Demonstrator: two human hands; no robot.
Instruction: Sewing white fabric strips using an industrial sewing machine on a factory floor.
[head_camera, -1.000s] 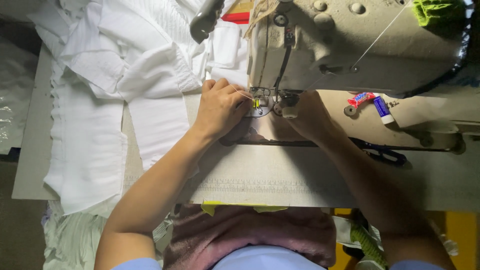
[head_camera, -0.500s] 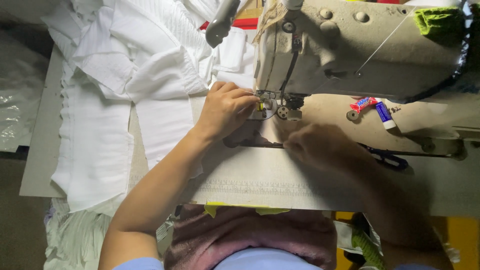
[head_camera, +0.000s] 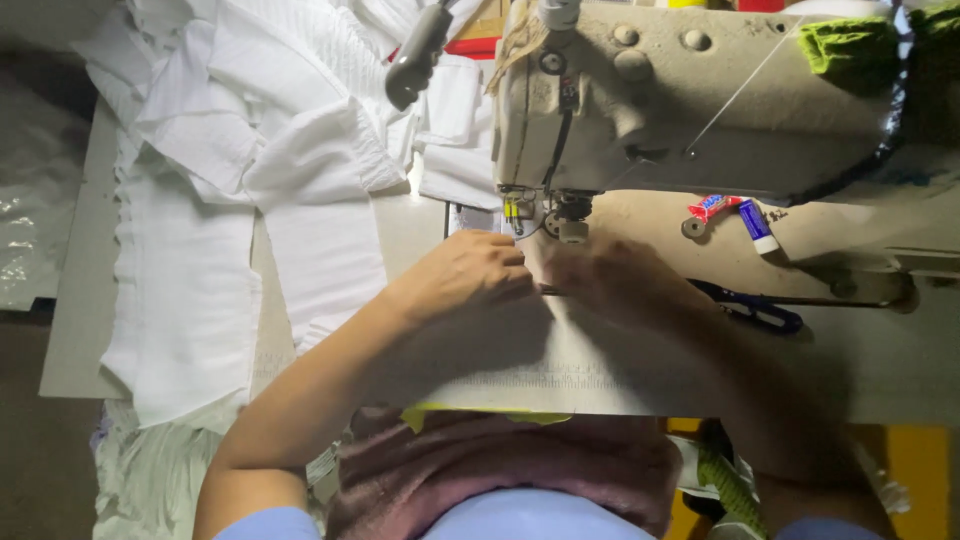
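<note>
My left hand (head_camera: 470, 275) lies fingers-down on a strip of white fabric (head_camera: 560, 365) just in front of the presser foot (head_camera: 572, 228) of a beige sewing machine (head_camera: 690, 110). My right hand (head_camera: 610, 280) is blurred and rests on the same fabric right beside the left, below the needle area. Both hands pinch or press the cloth; their fingertips are partly hidden by each other. The fabric runs toward me over the table edge.
A heap of white garment pieces (head_camera: 250, 170) covers the table's left half. Blue-handled scissors (head_camera: 755, 308) lie to the right of my right hand. A small red and blue tube (head_camera: 740, 215) sits on the machine bed. A grey lever (head_camera: 415, 55) juts out at top.
Both hands have drawn back from the presser foot toward me along the fabric. The right hand moved first, then the left followed.
</note>
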